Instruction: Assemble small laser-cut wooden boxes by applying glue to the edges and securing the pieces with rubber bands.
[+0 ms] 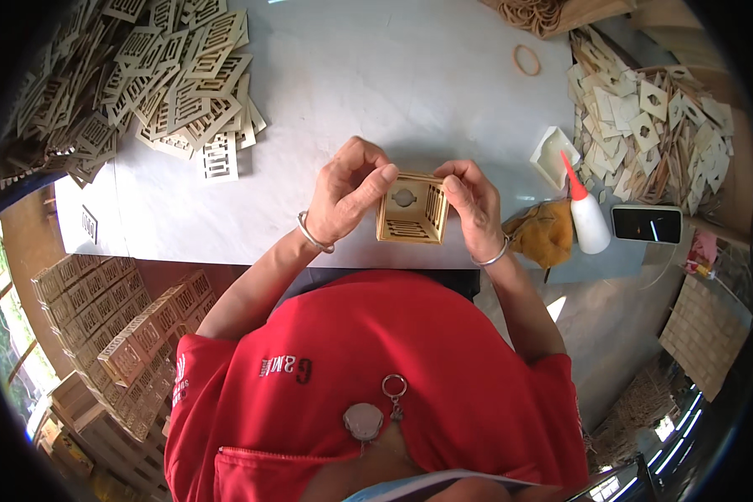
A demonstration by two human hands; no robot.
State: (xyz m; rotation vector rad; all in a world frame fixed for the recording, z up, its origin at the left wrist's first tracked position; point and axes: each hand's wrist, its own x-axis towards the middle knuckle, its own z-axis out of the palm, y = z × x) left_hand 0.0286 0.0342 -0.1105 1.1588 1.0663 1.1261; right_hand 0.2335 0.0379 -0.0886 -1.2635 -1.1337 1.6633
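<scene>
A small wooden box (391, 227) is held upright at the near edge of the table, its open side toward me. Slots are cut through its side and lower panels, and a round hole shows in the back panel. At its upper left corner my left hand (345, 194) is closed, thumb stretched along the top edge and fingers curled behind. My right hand (475, 211) grips the upper right corner between thumb and fingers. The fingertips behind the box are hidden.
Slotted wooden panels (213, 79) are heaped at the far left, and panels with round holes (653, 105) at the far right. By my right hand are a white glue bottle (591, 224), phone (647, 224), brown cloth (540, 233) and white tray (552, 159). Finished-looking boxes (100, 305) are stacked left.
</scene>
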